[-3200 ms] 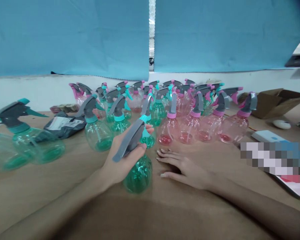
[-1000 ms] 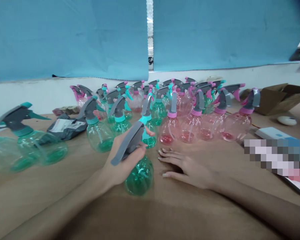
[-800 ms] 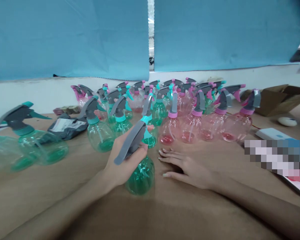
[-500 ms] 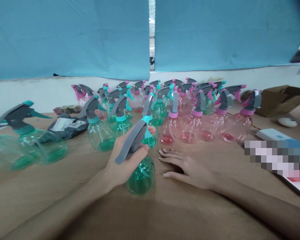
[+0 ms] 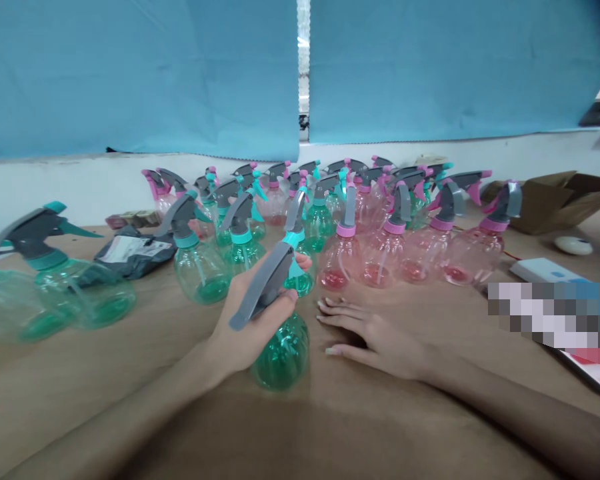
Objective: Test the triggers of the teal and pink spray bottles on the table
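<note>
My left hand (image 5: 247,327) is wrapped around the neck and trigger head of a green spray bottle (image 5: 281,360) that stands on the table in front of me. Its grey and turquoise head shows above my thumb, while the neck is hidden by my fingers. To the right, my right hand (image 5: 370,333) rests palm down on the table with its fingers spread, apart from the bottle. Just beyond that hand stands a pink spray bottle (image 5: 339,260). Another green spray bottle (image 5: 200,270) is behind my left hand, to its left.
Many green and pink spray bottles crowd the back of the table (image 5: 330,427). More green ones (image 5: 87,293) stand at left, by a dark plastic package (image 5: 135,250). At right are an open cardboard box (image 5: 550,200), a computer mouse (image 5: 573,245) and a white box (image 5: 545,269). Blue cloth (image 5: 140,73) hangs behind.
</note>
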Demonstrator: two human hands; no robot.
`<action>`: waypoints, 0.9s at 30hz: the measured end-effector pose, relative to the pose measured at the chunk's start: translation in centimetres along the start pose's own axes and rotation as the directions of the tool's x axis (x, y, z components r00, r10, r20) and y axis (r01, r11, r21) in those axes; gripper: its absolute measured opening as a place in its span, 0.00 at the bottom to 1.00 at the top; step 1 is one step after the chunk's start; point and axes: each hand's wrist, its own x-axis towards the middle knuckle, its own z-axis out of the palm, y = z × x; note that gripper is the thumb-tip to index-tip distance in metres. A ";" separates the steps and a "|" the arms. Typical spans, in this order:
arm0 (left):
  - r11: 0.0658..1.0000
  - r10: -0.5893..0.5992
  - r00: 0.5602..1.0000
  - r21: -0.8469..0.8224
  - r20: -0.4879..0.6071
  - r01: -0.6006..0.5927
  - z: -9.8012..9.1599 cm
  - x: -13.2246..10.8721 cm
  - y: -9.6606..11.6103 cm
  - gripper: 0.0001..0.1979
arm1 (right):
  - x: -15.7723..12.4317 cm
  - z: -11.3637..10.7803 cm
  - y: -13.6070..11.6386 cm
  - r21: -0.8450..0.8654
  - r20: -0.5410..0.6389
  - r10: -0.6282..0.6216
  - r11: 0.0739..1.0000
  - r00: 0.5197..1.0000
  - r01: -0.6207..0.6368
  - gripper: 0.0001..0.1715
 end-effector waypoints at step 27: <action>0.999 -0.024 1.000 -0.033 0.005 0.025 0.2 0.0 -0.3 0.10 | -0.1 -0.1 -0.2 0.012 -0.020 -0.001 1.000 1.000 0.001 0.32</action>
